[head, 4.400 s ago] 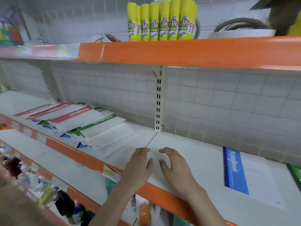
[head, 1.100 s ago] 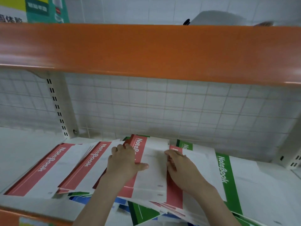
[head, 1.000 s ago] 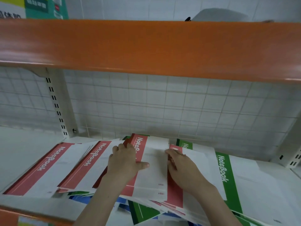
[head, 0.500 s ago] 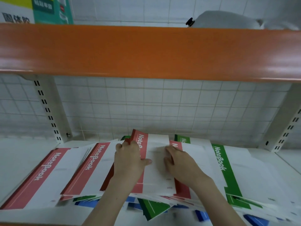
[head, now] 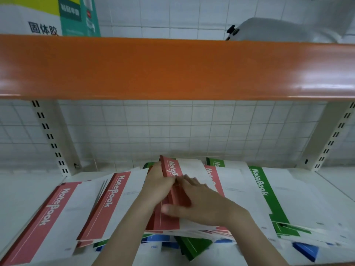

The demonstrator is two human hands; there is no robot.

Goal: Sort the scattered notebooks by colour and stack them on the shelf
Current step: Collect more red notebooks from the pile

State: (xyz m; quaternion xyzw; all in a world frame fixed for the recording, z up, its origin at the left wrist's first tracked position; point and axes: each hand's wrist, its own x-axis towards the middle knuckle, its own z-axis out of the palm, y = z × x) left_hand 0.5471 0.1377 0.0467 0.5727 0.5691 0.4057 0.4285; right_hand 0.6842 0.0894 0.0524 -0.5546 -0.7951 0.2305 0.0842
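Red notebook (head: 171, 169) gripped by left hand (head: 158, 181); right hand (head: 199, 204) fingers (head: 189, 181) pressing flat.

blue notebooks (head: 305, 249) mostly buried, hands (head: 194, 200) blurred, box (head: 48, 16) cropped by top edge
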